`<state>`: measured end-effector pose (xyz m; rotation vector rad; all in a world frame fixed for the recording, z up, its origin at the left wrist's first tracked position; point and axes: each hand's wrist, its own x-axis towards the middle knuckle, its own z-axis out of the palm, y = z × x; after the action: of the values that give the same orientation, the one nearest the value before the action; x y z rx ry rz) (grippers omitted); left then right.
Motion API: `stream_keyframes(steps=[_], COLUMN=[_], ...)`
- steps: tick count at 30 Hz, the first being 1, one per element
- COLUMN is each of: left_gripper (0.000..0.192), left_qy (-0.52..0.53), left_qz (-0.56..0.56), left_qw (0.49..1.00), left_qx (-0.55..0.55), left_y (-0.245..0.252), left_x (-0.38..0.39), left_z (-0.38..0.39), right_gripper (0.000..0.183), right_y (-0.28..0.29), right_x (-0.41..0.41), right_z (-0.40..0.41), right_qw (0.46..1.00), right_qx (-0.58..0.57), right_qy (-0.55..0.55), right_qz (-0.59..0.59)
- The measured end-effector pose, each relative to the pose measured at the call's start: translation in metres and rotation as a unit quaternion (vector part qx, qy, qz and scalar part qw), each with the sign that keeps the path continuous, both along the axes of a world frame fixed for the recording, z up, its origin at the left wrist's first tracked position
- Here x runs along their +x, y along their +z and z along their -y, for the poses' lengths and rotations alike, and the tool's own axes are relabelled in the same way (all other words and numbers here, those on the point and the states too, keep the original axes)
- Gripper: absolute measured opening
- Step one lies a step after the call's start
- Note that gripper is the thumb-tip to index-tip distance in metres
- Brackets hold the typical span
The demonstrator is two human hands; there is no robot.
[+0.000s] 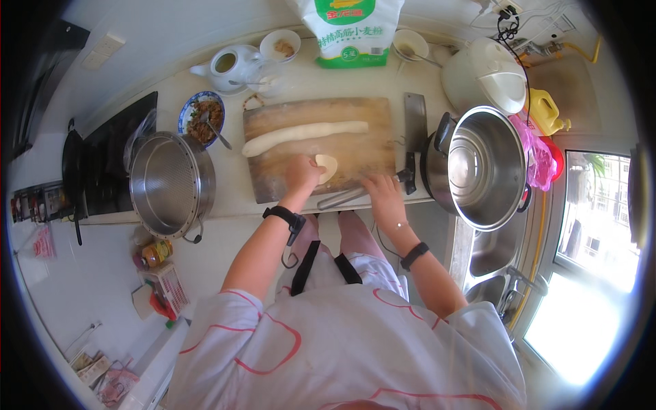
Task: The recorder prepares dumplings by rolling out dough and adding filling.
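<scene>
On a wooden cutting board (359,159) lies a small flat round of dough (327,168). My left hand (301,176) pinches it at its left edge. A long roll of dough (307,134) stretches across the board beyond my hands. My right hand (383,192) rests on a metal rolling pin (341,198), which lies slantwise along the board's near edge. The fingers cover part of the pin's right end. Right of the board lies a cleaver (415,123), its black handle pointing towards me.
Steamer pot (169,189) and blue-rimmed plate of filling (205,115) stand left. A deep steel pot (484,169) is right, before a white appliance (484,77). Behind stand a teapot (230,69), bowls (280,46) and a flour bag (353,36).
</scene>
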<state>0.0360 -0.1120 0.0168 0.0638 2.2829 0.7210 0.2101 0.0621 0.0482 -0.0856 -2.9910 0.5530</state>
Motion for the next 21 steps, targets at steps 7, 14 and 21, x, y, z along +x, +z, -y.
stream_keyframes(steps=[7,14,21], left_gripper=[0.03,0.015,0.009], left_qy=[0.145,0.262,0.116], left_qz=[-0.019,0.23,-0.197], left_qw=[0.952,0.893,0.962], left_qx=[0.269,0.286,0.15], left_y=[-0.002,-0.01,-0.015], left_x=[0.011,0.066,0.035], left_z=[-0.007,0.002,0.013], right_gripper=[0.033,0.033,0.042], right_y=[0.018,0.022,0.009], right_x=[0.024,0.008,-0.017], right_z=[-0.005,0.0,0.01], right_qw=[0.993,0.975,0.984], right_qx=[-0.027,-0.074,-0.076], right_qy=[-0.105,-0.195,-0.156], right_qz=[-0.051,-0.074,-0.042])
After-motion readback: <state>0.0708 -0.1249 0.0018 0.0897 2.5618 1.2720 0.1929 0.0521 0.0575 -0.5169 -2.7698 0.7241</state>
